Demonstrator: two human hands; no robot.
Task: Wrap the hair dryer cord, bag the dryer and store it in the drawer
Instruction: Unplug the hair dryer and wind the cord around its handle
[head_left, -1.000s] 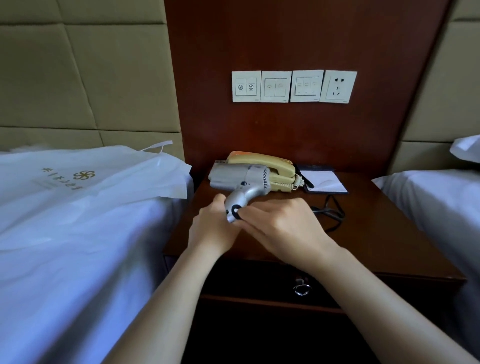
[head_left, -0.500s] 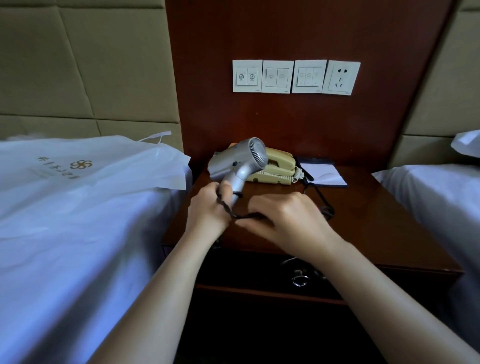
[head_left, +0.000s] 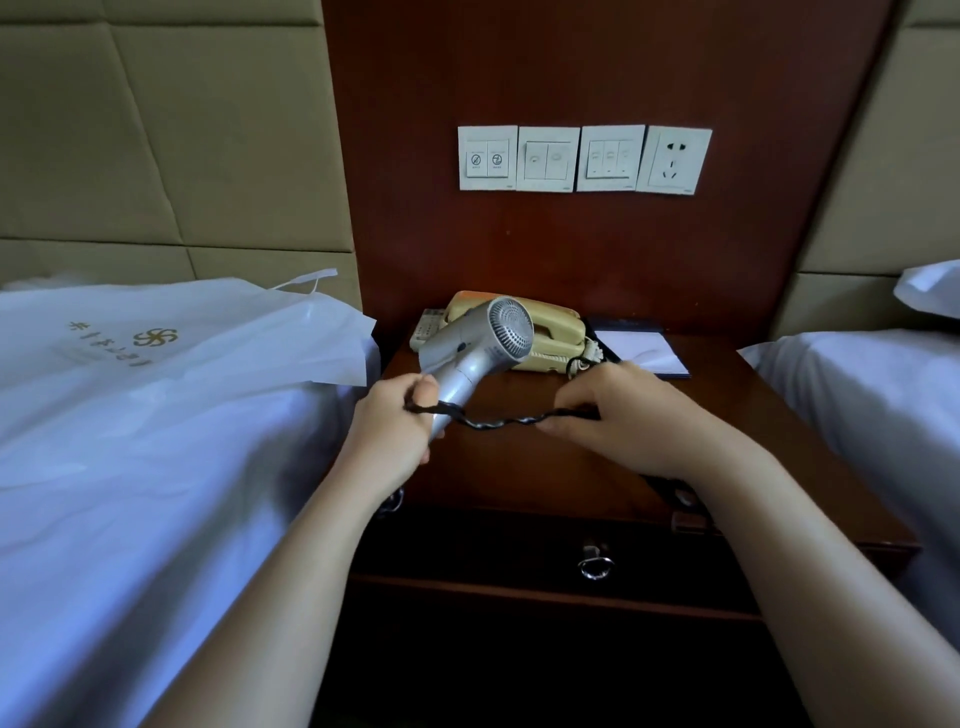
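Note:
A silver hair dryer (head_left: 480, 343) is held tilted above the wooden nightstand (head_left: 737, 415), grille end facing me. My left hand (head_left: 397, 423) grips its handle at the bottom. A black twisted cord (head_left: 498, 418) runs from the handle across to my right hand (head_left: 631, 415), which pinches it; more cord loops behind that hand. A white plastic bag (head_left: 171, 358) with a gold logo lies on the bed at left. The nightstand's drawer (head_left: 493, 545) is closed, with a metal ring pull (head_left: 596, 564).
A yellow telephone (head_left: 548, 338) and a notepad (head_left: 641, 351) sit at the back of the nightstand. Wall switches and a socket (head_left: 584, 158) are mounted above. Beds with white sheets flank the nightstand, one on the left (head_left: 130, 493) and one on the right (head_left: 883, 395).
The dryer has been lifted off the nightstand and tilted up. My right hand has drawn the cord out to the right, away from the handle.

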